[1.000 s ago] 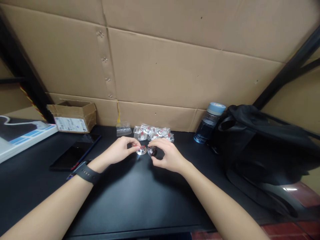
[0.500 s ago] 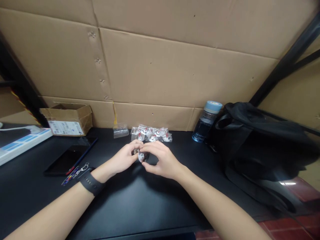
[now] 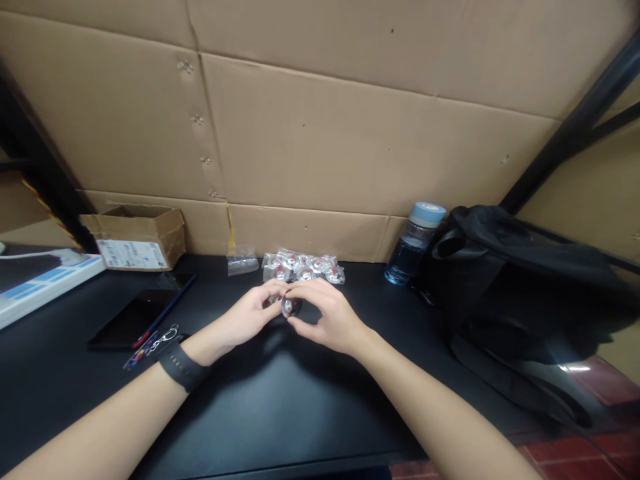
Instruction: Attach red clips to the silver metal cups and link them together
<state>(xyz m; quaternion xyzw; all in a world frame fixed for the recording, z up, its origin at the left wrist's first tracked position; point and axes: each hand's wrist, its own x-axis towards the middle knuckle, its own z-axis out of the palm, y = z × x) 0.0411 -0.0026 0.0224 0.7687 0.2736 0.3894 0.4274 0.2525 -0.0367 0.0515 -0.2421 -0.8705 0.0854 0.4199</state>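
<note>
— What do the hands have from where you sit?

— On my remote feed, the thumb and fingers of the right hand (image 3: 330, 317) grasp a round piece (image 3: 291, 306) by its rim, between the two hands, near the middle of the bench (image 3: 275, 413).

— And the left hand (image 3: 250, 313)?

— Its fingers close in at the piece's left edge. I can't tell whether they grip it or something hidden behind it.

— Why by the rim?

— I'd judge it leaves the face uncovered, and gives both sets of fingertips room on something so small.

— Materials?

— The piece looks dark and glossy, with a shiny, red-touched middle. Just beyond lie clear packets (image 3: 303, 265), crinkled film around round, shiny contents, bunched probably for easy reach. I also see a cylindrical bottle (image 3: 413, 247) beside a slouching black fabric bag (image 3: 510, 287).
</note>
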